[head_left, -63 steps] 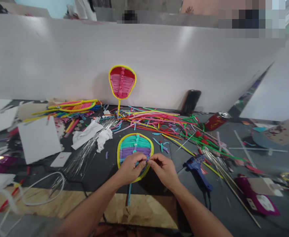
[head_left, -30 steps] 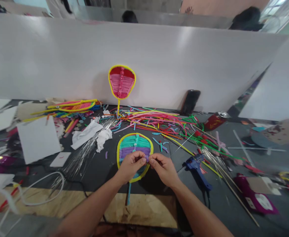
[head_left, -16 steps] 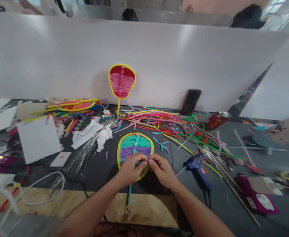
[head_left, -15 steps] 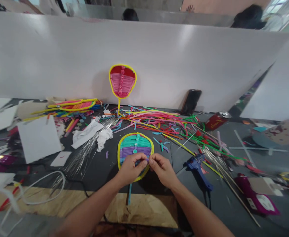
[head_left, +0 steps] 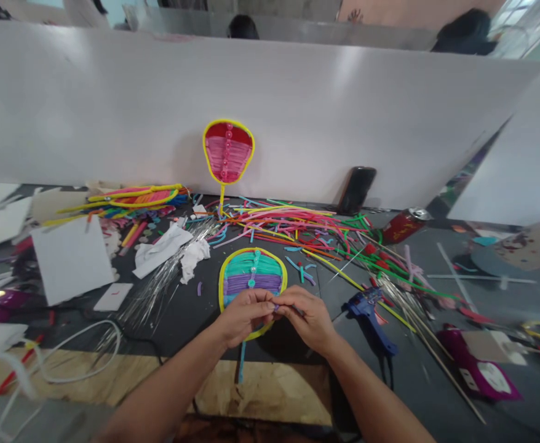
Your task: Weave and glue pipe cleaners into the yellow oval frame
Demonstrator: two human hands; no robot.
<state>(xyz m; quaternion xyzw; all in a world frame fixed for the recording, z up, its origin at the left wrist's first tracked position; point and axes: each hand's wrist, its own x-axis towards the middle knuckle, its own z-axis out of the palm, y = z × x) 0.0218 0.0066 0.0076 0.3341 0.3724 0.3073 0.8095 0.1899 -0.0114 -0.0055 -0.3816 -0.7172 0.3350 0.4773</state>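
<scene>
My left hand (head_left: pixel 248 315) and my right hand (head_left: pixel 307 317) meet fingertip to fingertip, both pinching a small purple piece of pipe cleaner (head_left: pixel 277 307) that is mostly hidden by the fingers. Beneath them on the dark table lies a round fan (head_left: pixel 256 280) of teal, purple and blue pipe cleaners with a yellow rim. Round gems run down its middle, and a blue handle (head_left: pixel 241 363) points toward me. Its lower part is covered by my hands. A finished-looking pink and red fan (head_left: pixel 228 151) with a yellow rim leans upright against the white partition.
Loose pipe cleaners (head_left: pixel 279 221) are heaped along the back. A blue glue gun (head_left: pixel 369 320) lies right of my right hand, with a red can (head_left: pixel 406 226) and phone (head_left: pixel 357 189) behind. Thin wires (head_left: pixel 159 280), paper (head_left: pixel 74 258) and a white cable (head_left: pixel 113 363) occupy the left.
My fingers have shifted around the small purple piece, and the right fingers now lie more across the left fingertips. The fan and the other table items stay in place.
</scene>
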